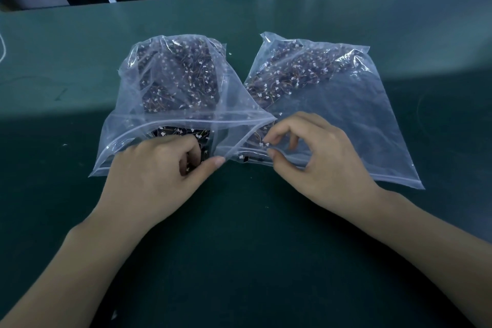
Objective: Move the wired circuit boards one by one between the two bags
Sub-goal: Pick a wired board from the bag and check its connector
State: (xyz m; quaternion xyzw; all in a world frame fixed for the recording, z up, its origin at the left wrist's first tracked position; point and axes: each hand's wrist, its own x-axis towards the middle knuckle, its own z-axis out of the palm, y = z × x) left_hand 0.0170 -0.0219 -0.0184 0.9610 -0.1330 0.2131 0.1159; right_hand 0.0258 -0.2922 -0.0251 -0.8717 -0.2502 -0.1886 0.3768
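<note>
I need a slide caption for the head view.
Both hands work at the mouths of two clear bags holding wired boards.

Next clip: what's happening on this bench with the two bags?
A person is working at two clear zip bags on a green table, both holding dark wired circuit boards. The left hand has its fingers curled into the mouth of the left bag, apparently around a board there. The right hand pinches at the mouth of the right bag, at a small white connector. No board is out in the open between the bags.

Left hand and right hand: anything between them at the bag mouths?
Head view: only the left bag's clear corner flap and a dark board edge in the right bag's mouth lie between left hand and right hand.
</note>
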